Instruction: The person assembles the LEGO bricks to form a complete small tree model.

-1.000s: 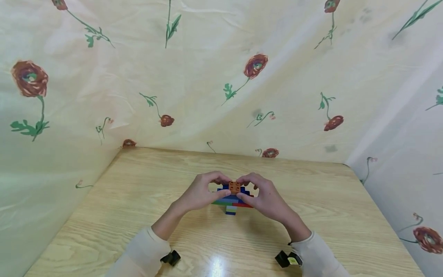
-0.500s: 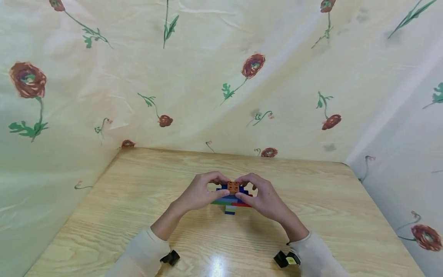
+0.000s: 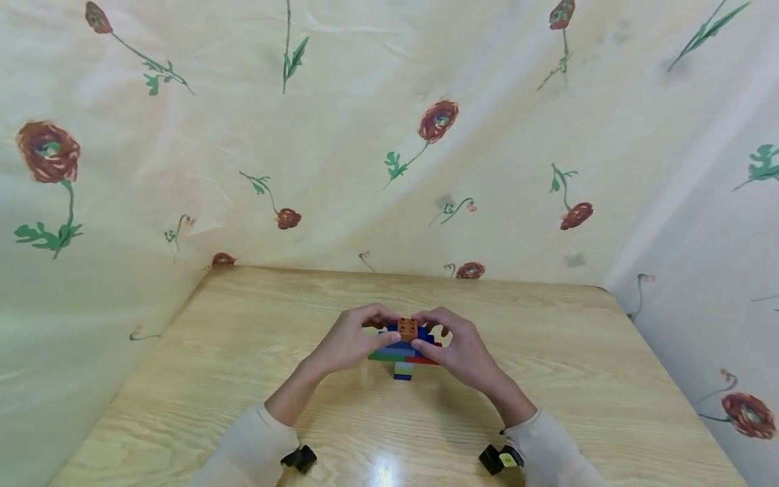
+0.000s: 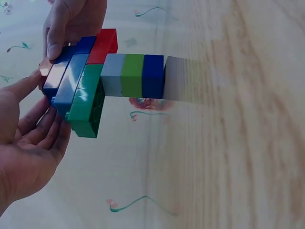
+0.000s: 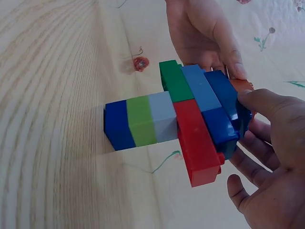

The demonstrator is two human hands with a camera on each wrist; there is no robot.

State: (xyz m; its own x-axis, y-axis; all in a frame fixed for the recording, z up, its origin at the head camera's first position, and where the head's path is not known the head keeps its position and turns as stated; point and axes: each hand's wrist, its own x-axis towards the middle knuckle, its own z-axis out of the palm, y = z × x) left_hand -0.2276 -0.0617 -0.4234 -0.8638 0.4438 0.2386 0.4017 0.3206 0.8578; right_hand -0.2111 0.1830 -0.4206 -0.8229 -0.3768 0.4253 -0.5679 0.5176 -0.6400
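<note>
A tree-like build of plastic toy bricks stands upright on the table. Its narrow column has a dark blue brick (image 4: 153,77) at the foot, then a lime brick (image 5: 140,121) and a pale grey one (image 4: 112,76). Above it, a green brick (image 4: 86,100) and a red brick (image 5: 196,143) lie end to end, with blue bricks (image 5: 202,88) stepping inward over them. On top sits an orange brick (image 3: 408,329). My left hand (image 3: 356,339) pinches its left side between thumb and fingers; my right hand (image 3: 460,346) does likewise from the right.
The wood-grain table (image 3: 243,419) spreads around the build. Flower-printed sheeting (image 3: 341,149) hangs behind the table and along both sides. Black wrist mounts (image 3: 299,458) sit under the pale sleeves (image 3: 252,443).
The head view has shifted slightly, moving the whole scene a little. Both hands keep their hold on the orange brick, and the build stands as before.
</note>
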